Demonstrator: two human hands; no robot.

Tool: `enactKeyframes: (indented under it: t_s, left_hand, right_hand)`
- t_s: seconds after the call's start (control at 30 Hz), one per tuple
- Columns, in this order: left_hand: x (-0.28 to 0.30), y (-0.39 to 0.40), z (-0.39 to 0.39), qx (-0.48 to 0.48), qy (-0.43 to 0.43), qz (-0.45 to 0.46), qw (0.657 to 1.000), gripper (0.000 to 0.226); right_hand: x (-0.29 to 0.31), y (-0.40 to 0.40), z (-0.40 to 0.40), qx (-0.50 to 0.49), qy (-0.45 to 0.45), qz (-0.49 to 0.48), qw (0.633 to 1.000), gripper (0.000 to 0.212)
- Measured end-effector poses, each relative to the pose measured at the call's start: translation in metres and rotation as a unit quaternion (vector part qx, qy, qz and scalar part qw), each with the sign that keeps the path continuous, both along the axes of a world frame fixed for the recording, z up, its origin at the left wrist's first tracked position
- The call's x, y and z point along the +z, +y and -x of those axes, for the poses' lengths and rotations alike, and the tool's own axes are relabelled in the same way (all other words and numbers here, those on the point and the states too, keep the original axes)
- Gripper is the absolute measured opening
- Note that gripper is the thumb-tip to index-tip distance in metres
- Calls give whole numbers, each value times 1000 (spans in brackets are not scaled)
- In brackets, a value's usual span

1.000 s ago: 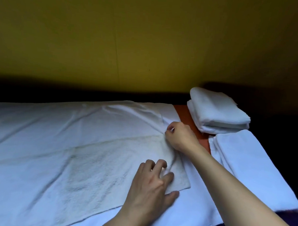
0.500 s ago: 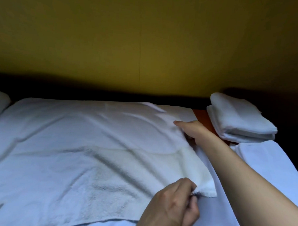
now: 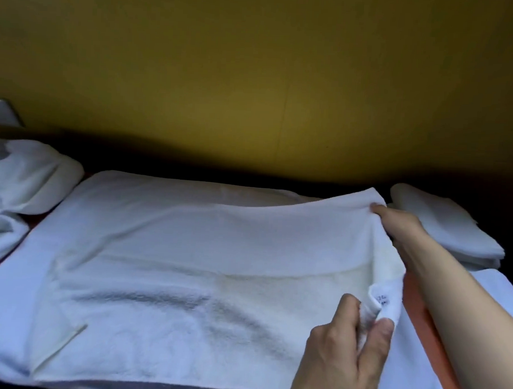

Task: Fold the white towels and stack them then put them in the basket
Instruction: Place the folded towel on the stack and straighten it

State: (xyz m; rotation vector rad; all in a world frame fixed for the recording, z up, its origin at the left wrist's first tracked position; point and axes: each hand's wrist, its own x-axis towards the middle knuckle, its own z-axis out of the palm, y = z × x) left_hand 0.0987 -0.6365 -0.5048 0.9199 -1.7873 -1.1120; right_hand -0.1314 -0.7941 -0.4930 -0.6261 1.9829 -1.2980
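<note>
Here, both hands pinch the right end of a white towel (image 3: 204,280) spread across the tabletop (image 3: 425,328): left hand (image 3: 342,354) grips the near corner, right hand (image 3: 395,221) the far. Folding is starting; next, likely carry that end leftward, edges matched.

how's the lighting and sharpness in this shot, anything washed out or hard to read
Head view: dim and soft throughout; a dark shadow band runs under the yellow wall; the white towel shows only faint weave; the writing on its tag, beside the left hand, is too blurred to read; wide-angle bending at the edges.
</note>
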Motion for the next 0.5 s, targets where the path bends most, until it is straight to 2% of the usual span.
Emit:
enactKeyframes:
  t_s: [0.1, 0.23, 0.4, 0.5]
  left_hand:
    - [2, 3, -24, 33, 2, -17, 999, 32]
    - [-3, -3, -75, 71, 15, -15, 997, 39]
    - [-9, -3, -147, 71, 64, -119, 988, 33]
    - [-10, -2, -189, 81, 66, -106, 989, 34]
  right_hand:
    - [5, 0, -21, 3, -8, -2, 1000, 29]
    - [15, -7, -68, 10, -50, 37, 998, 18]
    - [28, -26, -139, 51, -54, 53, 996, 22]
    - [34, -38, -190, 86, -53, 64, 993, 19]
